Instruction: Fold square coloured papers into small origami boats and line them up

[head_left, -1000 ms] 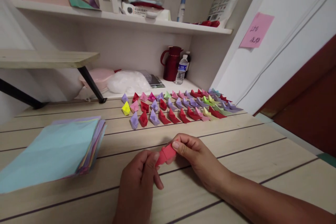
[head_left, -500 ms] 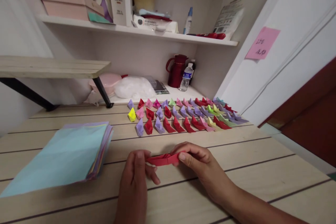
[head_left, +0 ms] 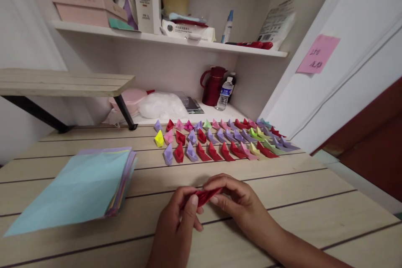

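Observation:
A folded piece of red paper (head_left: 205, 197) is held between both hands above the wooden table, its shape partly covered by fingers. My left hand (head_left: 180, 213) pinches its left end, thumb on top. On the right end, my right hand (head_left: 230, 194) has its thumb below and fingers curled over the top. Beyond the hands stand rows of small folded paper boats (head_left: 215, 152) in red, purple, pink, green and yellow. To the left lies a stack of coloured paper sheets (head_left: 75, 188) with a light blue one uppermost.
A small raised wooden shelf (head_left: 65, 81) on black legs stands at the back left. Behind the table are a dark red jug (head_left: 214, 86), a water bottle (head_left: 224, 94) and a white plastic bag (head_left: 163, 105). A pink note (head_left: 318, 53) is stuck on the right panel.
My left hand has moved right and closed its thumb over the red paper. The paper now looks shorter and tilted, with more of it covered. The view has shifted slightly.

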Demonstrator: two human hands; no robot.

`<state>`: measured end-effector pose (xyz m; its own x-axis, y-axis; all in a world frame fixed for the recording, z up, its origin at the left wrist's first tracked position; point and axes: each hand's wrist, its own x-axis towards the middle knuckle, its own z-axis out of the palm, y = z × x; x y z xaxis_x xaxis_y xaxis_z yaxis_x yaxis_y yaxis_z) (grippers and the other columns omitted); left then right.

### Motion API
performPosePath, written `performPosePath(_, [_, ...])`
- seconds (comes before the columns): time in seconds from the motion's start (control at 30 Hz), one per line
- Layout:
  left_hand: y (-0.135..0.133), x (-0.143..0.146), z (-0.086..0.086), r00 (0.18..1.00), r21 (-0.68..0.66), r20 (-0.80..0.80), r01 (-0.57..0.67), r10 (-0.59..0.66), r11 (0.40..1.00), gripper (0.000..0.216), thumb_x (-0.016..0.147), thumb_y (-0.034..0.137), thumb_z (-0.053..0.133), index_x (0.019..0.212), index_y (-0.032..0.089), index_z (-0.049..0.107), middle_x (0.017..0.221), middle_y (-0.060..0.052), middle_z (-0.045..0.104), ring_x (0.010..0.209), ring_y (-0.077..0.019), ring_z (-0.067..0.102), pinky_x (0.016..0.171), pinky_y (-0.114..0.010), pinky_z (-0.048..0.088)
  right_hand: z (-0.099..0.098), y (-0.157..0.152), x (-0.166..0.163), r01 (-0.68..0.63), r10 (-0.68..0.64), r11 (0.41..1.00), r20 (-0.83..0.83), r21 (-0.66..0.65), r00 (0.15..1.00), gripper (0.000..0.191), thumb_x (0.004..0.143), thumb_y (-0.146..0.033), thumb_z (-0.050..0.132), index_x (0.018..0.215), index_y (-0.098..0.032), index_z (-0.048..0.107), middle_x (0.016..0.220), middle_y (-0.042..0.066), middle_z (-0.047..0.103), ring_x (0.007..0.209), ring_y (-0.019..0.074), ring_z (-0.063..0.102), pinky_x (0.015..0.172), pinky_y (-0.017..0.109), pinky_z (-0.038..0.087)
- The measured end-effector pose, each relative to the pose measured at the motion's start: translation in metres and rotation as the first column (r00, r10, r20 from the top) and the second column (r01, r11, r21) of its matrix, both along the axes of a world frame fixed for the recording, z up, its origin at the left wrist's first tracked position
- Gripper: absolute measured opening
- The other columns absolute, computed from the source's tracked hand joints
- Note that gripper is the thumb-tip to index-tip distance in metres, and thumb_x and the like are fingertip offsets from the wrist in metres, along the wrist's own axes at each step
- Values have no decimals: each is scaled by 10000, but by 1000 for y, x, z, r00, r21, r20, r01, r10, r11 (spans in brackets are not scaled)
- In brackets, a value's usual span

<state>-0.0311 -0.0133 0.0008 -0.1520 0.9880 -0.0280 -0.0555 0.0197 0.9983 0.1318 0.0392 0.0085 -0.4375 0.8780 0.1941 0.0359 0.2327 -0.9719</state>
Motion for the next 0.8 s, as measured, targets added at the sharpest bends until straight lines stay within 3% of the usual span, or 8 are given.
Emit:
performPosePath(0.13, [0, 1, -2, 1000, 4, -28, 1, -1, 1000, 308, 878, 480, 531, 936, 202, 651, 690, 21, 628, 535, -136, 570, 582, -278, 453, -2, -3, -3, -24, 25, 994, 4, -104, 1000, 186, 845, -258, 695, 1023, -206, 675, 920, 49, 696, 837, 191, 660, 778, 318, 509])
performPosePath(0.33, [0, 0, -2, 996, -10, -82, 26, -27, 1000, 300, 900, 482, 498, 947, 214, 623, 684, 37, 597, 558, -139, 575, 606, -284, 443, 3, -7, -3, -141, 129, 966, -70, -215, 989, 349, 843, -297, 712, 1165, -235, 591, 1172, 71, 649, 942, 201, 683, 838, 333, 528])
performPosePath(0.5, [0, -2, -2, 988, -38, -126, 80, -84, 996, 302, 902, 473, 490, 976, 210, 618, 740, 18, 618, 588, -146, 582, 626, -298, 477, 7, -9, 0, -169, 168, 970, -20, -175, 986, 293, 934, -306, 587, 1214, -224, 573, 1165, 87, 651, 1016, 222, 655, 902, 366, 503])
performPosePath(0.8, [-1, -2, -4, 975, -50, -198, 95, -103, 994, 306, 886, 490, 509, 1009, 236, 628, 646, 46, 597, 610, -151, 587, 607, -266, 473, 4, -8, -5, -173, 170, 970, -35, -173, 985, 263, 908, -184, 551, 1169, -192, 581, 1063, 81, 679, 967, 206, 656, 849, 337, 499])
